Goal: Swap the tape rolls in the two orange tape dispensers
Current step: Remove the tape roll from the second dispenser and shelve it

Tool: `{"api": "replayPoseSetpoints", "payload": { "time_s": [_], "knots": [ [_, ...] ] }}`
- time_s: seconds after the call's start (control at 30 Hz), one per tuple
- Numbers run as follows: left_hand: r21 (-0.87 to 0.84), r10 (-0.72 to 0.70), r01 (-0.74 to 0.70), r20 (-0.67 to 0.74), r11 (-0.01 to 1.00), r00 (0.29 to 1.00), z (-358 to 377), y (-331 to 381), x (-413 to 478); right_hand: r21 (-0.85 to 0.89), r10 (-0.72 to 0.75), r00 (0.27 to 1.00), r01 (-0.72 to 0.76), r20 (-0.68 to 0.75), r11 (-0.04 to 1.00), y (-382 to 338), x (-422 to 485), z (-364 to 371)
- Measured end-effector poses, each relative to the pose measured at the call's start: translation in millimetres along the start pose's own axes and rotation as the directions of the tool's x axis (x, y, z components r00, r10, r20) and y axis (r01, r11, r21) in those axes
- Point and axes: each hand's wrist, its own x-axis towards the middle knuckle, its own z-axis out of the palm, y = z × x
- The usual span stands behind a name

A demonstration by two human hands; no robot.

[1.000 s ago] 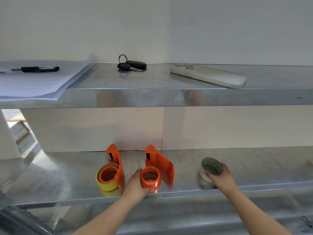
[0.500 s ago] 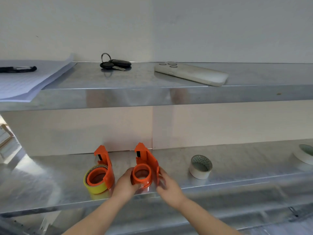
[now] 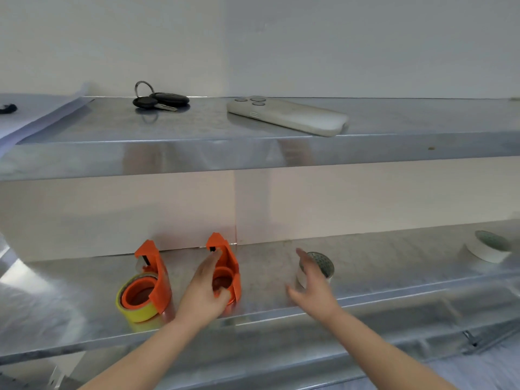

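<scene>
Two shelves of shiny metal fill the view, the lower shelf [image 3: 365,280] holding the tape things and the upper shelf [image 3: 197,153] holding a pale remote [image 3: 289,116] and some keys [image 3: 157,99]. Half a second ago both hands were on the empty orange dispenser [image 3: 228,266]. Now the right hand [image 3: 312,285] has let go and moved off to the right. It is open, fingers spread, just in front of the white tape roll [image 3: 320,266], and it looks blurry. I cannot tell if it touches the roll. The left hand [image 3: 202,291] still grips the empty dispenser, thumb on its orange ring and fingers up along its side. The other orange dispenser [image 3: 152,280] stands just to the left with the yellow tape roll [image 3: 135,308] on it. A second white roll [image 3: 486,246] lies far to the right.
</scene>
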Motion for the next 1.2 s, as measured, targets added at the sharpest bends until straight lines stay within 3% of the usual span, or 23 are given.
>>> {"api": "replayPoseSetpoints", "payload": {
  "time_s": [0.07,0.17,0.3,0.37,0.5,0.63,0.73,0.8,1.0,1.2],
  "knots": [
    [-0.004,0.081,-0.08,0.075,0.997,0.994,12.7,16.1,4.4,-0.06,0.085,0.99,-0.092,-0.111,0.994,25.6,1.4,-26.0],
    [-0.04,0.168,-0.163,0.276,0.986,0.947,55.1,45.9,14.1,-0.059,0.253,0.964,-0.258,-0.085,0.964,54.9,1.0,-45.6],
    [-0.095,0.016,0.032,0.467,0.995,0.884,113.3,74.3,33.9,-0.079,0.36,0.933,-0.361,-0.027,0.929,74.9,6.3,-41.5],
    [-0.104,-0.03,0.091,0.482,0.99,0.875,133.8,75.9,44.6,-0.18,0.337,0.94,-0.342,-0.061,0.922,76.7,8.5,-32.7],
    [-0.134,0.04,0.024,0.454,0.991,0.89,153.2,71.2,57.2,-0.135,0.312,0.94,-0.33,-0.141,0.934,71.7,11.4,-26.3],
    [-0.246,0.139,-0.033,0.426,0.969,0.894,159.7,84.8,67.6,0.099,0.314,0.928,-0.3,-0.198,0.949,57.7,7.7,-52.4],
    [-0.291,0.241,-0.114,0.447,0.95,0.861,170.5,124.6,77.1,0.156,0.324,0.899,-0.289,-0.294,0.944,57.2,-1.1,-92.4],
    [-0.331,0.353,-0.204,0.492,0.921,0.796,187.8,173.9,73.1,0.205,0.363,0.846,-0.305,-0.391,0.93,69.4,-23.0,-132.0],
    [-0.456,0.466,-0.24,0.49,0.857,0.737,235.2,250.0,59.5,0.265,0.395,0.797,-0.302,-0.458,0.916,93.0,-58.1,-209.6],
    [-0.527,0.529,-0.239,0.511,0.816,0.677,321.7,345.5,22.1,0.278,0.417,0.725,-0.313,-0.548,0.908,161.7,-110.6,-302.4]
  ]
}}
